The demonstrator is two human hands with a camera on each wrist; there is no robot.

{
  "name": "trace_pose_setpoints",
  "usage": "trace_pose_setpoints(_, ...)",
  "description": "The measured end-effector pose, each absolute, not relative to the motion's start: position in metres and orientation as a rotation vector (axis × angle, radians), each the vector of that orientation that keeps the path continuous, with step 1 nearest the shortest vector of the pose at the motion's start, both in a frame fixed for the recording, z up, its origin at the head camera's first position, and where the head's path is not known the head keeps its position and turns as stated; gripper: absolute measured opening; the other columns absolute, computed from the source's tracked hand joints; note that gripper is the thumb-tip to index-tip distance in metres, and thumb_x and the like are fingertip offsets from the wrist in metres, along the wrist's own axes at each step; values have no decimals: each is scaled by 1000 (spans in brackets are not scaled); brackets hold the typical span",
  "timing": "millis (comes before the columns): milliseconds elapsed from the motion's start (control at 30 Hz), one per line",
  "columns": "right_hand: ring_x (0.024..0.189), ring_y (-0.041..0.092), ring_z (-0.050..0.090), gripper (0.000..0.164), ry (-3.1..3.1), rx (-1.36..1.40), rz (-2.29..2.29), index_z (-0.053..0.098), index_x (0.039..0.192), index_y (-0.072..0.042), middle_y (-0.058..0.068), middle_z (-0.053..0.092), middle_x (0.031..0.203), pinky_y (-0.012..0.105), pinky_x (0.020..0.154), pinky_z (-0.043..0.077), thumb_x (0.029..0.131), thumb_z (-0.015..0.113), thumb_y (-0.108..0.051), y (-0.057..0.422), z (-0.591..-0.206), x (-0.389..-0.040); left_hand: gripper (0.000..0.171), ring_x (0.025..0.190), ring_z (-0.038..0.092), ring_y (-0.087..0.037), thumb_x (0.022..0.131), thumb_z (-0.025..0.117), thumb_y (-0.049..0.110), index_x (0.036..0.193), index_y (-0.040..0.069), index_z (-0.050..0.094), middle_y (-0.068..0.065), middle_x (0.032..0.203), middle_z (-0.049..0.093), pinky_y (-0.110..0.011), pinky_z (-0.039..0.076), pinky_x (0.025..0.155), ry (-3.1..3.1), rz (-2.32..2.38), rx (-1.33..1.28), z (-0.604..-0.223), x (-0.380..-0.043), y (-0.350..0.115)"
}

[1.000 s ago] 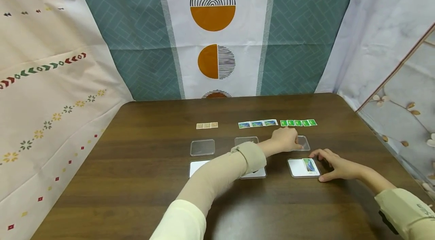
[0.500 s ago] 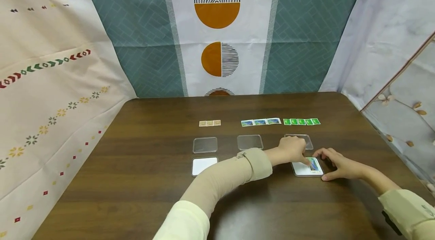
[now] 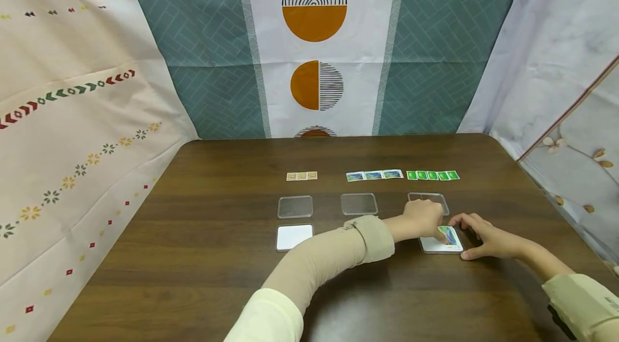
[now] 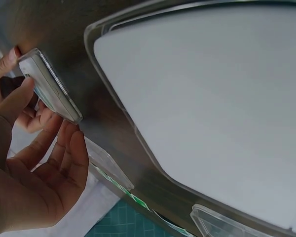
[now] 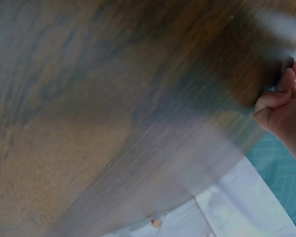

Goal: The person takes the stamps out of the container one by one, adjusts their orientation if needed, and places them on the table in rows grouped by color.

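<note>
A shallow clear case (image 3: 432, 247) with a white card and a blue-green stamp (image 3: 452, 236) lies at the right of the table. My left hand (image 3: 424, 217) reaches across to it, its thumb pressing on the stamp. In the left wrist view, this hand's curled fingers sit at the edge of the case (image 4: 68, 104). My right hand (image 3: 495, 241) holds the case's right side between thumb and fingers. Behind the left hand lies a clear lid (image 3: 437, 198), partly hidden. The right wrist view shows only part of the right hand (image 5: 286, 106), without the case.
Two more clear lids (image 3: 295, 206) (image 3: 359, 204) lie to the left. A case with a blank white card (image 3: 294, 237) sits in front; my left sleeve (image 3: 333, 248) crosses beside it. Behind are brown stamps (image 3: 302, 176), blue stamps (image 3: 374, 175) and green stamps (image 3: 432, 175) in rows.
My left hand has moved from the rear right lid toward me onto the case, its thumb now on the stamp. The right hand stays at the case's right side. The head view has shifted slightly.
</note>
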State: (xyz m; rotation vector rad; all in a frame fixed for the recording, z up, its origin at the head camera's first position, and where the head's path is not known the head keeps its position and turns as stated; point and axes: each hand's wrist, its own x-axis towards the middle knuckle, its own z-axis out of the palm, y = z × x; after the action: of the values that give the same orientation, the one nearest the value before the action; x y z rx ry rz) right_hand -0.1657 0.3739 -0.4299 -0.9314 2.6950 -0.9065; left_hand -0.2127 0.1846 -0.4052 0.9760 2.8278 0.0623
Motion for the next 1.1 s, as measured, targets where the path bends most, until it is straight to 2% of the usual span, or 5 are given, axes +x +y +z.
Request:
trace_pose_setpoints(267,88,-6,29,61,2695,-904,-878,41,119,-2,11,39,102,23,64,29,73,79,-14,375,-429,-166,44,51,42,0,70,67,67,62,25,54,14,55,45,-18,36,47,2827,84,974,-405,-211,187)
trace_pose_setpoints(467,91,-6,29,61,2684,-890,-881,41,120,-2,12,40,105,23,66,30,73,78,-13,375,-430,-166,38,56,46,1,70,72,60,70,26,55,16,62,50,-19,37,50,2828,68,996,-403,-209,191)
trace_pose_setpoints(800,92,-6,28,61,2692,-878,-885,41,120,-3,12,40,106,23,66,29,73,78,-13,374,-430,-166,37,53,44,0,70,74,57,69,26,54,15,60,48,-18,36,49,2846,75,969,-402,-207,191)
trace_pose_setpoints(1100,93,-8,28,61,2693,-859,-866,41,121,-4,12,40,106,23,66,30,74,78,-15,374,-430,-166,31,55,48,1,70,77,51,71,27,58,17,64,55,-18,38,51,2832,106,973,-403,-208,192)
